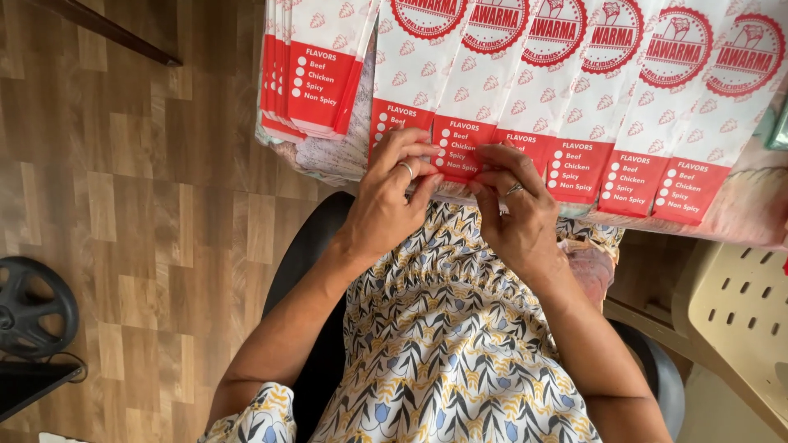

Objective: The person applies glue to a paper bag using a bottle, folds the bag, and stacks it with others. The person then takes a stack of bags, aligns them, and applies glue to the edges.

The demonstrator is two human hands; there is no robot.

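A row of several overlapping white-and-red paper food sleeves (574, 90) lies across the table edge in front of me. My left hand (392, 195) and my right hand (515, 209) meet at the red bottom end of one sleeve (460, 148), second from the left in the row. The fingertips of both hands pinch and fold that red edge. Each hand wears a ring. My patterned dress fills the lower middle of the view.
A separate stack of the same sleeves (316, 74) sits at the table's left end. A black chair seat (308, 254) is under me. A beige perforated plastic chair (739, 312) stands to the right, and a black wheel-like object (33, 308) lies on the wooden floor at left.
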